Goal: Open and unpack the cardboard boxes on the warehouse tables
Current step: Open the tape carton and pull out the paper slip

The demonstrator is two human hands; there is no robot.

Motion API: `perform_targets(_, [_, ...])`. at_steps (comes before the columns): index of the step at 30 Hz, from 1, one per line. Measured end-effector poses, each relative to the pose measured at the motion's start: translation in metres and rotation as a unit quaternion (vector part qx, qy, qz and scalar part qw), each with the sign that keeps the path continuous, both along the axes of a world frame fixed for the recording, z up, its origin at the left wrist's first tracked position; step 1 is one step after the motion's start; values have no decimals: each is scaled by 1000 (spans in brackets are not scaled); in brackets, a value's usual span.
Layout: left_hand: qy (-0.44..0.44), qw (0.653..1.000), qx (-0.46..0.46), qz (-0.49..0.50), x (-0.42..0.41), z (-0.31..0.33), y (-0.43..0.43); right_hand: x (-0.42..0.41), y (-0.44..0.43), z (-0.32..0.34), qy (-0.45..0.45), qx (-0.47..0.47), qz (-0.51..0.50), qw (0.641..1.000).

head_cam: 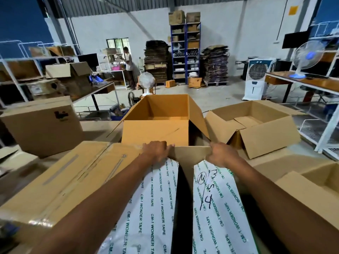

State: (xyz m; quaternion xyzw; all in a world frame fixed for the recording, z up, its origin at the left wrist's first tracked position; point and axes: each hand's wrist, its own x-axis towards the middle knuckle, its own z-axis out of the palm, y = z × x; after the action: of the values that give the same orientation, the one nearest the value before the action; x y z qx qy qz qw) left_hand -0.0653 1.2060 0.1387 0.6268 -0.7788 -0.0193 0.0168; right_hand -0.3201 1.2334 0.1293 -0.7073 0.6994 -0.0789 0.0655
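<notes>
One taped box point(190, 154): left hand point(156, 151), right hand point(221, 154) grip its two flaps point(157, 195); two open boxes point(156, 132) behind.

A single wide-angle camera sits on the person's head, facing forward and tilted down along both forearms. It is very near the taped box point(159, 198), whose flaps fill the lower middle of the view, with the left hand point(157, 151) and the right hand point(220, 154) on their far edge, close to centre. Beyond the worktop point(293, 153), the view reaches across the floor to the distant white wall point(146, 24) and blue shelving point(185, 52). Straight lines bow at the edges.
</notes>
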Motion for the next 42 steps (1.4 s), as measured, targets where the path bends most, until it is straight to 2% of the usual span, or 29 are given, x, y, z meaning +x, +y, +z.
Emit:
perform_targets(2, [-83, 995, -54, -29, -9, 0, 16, -4, 6, 1, -20, -7, -2, 1000])
perform_targets(4, [-130, 971, -134, -152, -23, 1, 43, -8, 13, 3, -56, -31, -10, 998])
perform_targets(5, [-109, 955, -142, -236, -32, 2, 60, -10, 18, 5, -70, -50, -18, 996])
perform_targets(7, [-86, 928, -50, -359, -45, -1, 93, -11, 28, 9, -61, -88, -26, 994])
perform_targets(8, [-120, 922, 19, -368, -48, -4, 107, -10, 33, 11, -43, -96, -24, 994])
perform_targets(10, [-227, 908, 110, -336, -46, -4, 120, -5, 47, 13, 4, -75, -6, 997])
perform_targets(12, [-281, 901, 103, -315, -42, 9, 127, 3, 61, 14, 50, -40, 12, 998])
perform_targets(17, [-205, 938, 15, -278, -39, 89, 154, 25, 104, 11, 137, 9, 31, 990])
perform_targets(22, [-184, 973, 67, -122, 15, 181, 155, 32, 151, 15, 124, 44, 25, 991])
perform_targets(24, [-194, 974, 89, -70, 54, 189, 157, 35, 169, 16, 115, 49, 19, 992])
perform_targets(27, [-204, 969, 137, -20, 110, 159, 170, 44, 192, 15, 120, 48, 10, 992])
perform_targets(29, [-126, 976, 180, 14, 136, 126, 184, 54, 208, 16, 123, 44, -4, 991])
perform_targets(31, [16, 977, 203, 64, 149, 88, 198, 63, 222, 17, 117, 44, -23, 992])
perform_targets(34, [189, 955, 212, 88, 148, 32, 223, 77, 245, 15, 102, 35, -40, 993])
perform_targets(36, [271, 942, 178, 82, 131, 7, 239, 83, 259, 10, 105, 18, -41, 993])
perform_targets(39, [313, 940, 116, 70, 102, -8, 254, 87, 276, 8, 115, 8, -47, 992])
perform_targets(42, [313, 942, 104, 64, 93, -4, 260, 88, 283, 8, 174, 58, -44, 982])
